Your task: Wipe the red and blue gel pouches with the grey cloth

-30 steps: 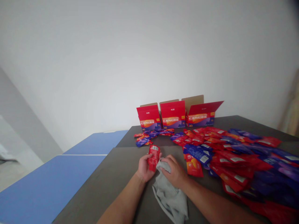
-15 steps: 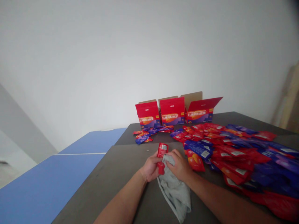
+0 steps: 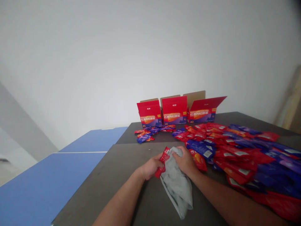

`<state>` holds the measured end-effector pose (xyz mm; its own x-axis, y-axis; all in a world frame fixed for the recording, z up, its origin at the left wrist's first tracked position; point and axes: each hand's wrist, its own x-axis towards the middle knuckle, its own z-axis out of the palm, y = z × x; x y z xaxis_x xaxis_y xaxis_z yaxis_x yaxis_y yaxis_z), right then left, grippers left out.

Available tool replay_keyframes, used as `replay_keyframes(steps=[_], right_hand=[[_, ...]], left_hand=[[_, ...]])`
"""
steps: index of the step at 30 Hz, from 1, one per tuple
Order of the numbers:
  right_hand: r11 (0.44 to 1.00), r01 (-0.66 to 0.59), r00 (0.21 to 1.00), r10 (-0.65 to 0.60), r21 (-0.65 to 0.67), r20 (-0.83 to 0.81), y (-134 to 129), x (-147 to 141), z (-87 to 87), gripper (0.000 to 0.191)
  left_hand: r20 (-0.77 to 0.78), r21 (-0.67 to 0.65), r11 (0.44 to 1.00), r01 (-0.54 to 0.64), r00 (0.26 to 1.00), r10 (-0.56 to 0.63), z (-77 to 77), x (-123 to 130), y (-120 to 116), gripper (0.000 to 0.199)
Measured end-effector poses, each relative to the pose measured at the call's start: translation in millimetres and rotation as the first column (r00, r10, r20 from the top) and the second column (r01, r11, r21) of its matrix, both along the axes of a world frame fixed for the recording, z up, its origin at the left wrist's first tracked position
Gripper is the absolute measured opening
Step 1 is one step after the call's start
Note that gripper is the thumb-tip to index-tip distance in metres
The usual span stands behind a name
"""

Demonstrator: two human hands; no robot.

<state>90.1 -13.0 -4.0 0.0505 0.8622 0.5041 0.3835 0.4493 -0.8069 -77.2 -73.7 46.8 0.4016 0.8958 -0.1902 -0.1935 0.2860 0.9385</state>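
Observation:
Between my hands is a red sachet point(image 3: 162, 165), tilted to the right at its top. My left hand point(image 3: 151, 167) grips its left side, thumb across the front. A grey cloth point(image 3: 176, 179) hangs from my right hand point(image 3: 185, 160), whose fingers are closed on it. The cloth's upper part lies against the sachet and covers some of its right side. To the right of my right hand spreads a big pile of red and blue sachets point(image 3: 235, 153); one red sachet point(image 3: 198, 160) lies close to that hand.
Three red cartons with raised flaps stand at the back: left point(image 3: 150, 114), middle point(image 3: 174, 111) and right point(image 3: 203, 114). A small group of sachets point(image 3: 144, 135) lies before the left one. The dark table point(image 3: 98, 191) borders a blue table point(image 3: 77, 169) on the left. Behind is a white wall.
The held sachet has gone from nearly upright to leaning right. My right hand and the cloth have moved up slightly and now cover more of the sachet's top.

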Motion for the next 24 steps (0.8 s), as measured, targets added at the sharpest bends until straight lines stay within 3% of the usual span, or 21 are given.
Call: replay_keyframes(steps=[5, 8, 11, 15, 17, 19, 24], right_hand=[[0.991, 0.048, 0.991, -0.063, -0.128, -0.117, 5, 3, 3.7, 0.027], [0.999, 0.049, 0.993, -0.048, 0.003, -0.110, -1, 2, 7.9, 0.027], [0.978, -0.104, 0.994, 0.105, 0.180, 0.006, -17, -3, 10.5, 0.022], [0.880, -0.432, 0.891, 0.381, 0.200, 0.246, -41, -8, 12.5, 0.025], [0.843, -0.511, 0.834, 0.438, 0.167, 0.336, -48, -9, 13.9, 0.026], [0.843, -0.516, 0.822, 0.438, 0.152, 0.363, -52, -9, 15.2, 0.026], [0.901, -0.399, 0.902, 0.352, 0.169, 0.250, -46, -11, 15.6, 0.022]], left_hand=[[0.115, -0.065, 0.997, -0.032, 0.993, 0.039, -3.5, -6, 5, 0.063], [0.216, -0.140, 0.983, -0.121, 0.965, 0.149, -7.4, -10, 10, 0.049], [0.260, -0.249, 0.955, -0.161, 0.939, 0.226, -10.3, -12, 16, 0.027], [0.355, -0.312, 0.945, -0.093, 0.912, 0.207, -13.5, -4, 17, 0.045], [0.369, -0.301, 0.951, -0.070, 0.911, 0.184, -15.0, 3, 16, 0.052], [0.339, -0.305, 0.950, -0.066, 0.925, 0.173, -15.6, 9, 14, 0.054], [0.241, -0.314, 0.949, -0.027, 0.965, 0.108, -12.5, 22, 6, 0.058]])
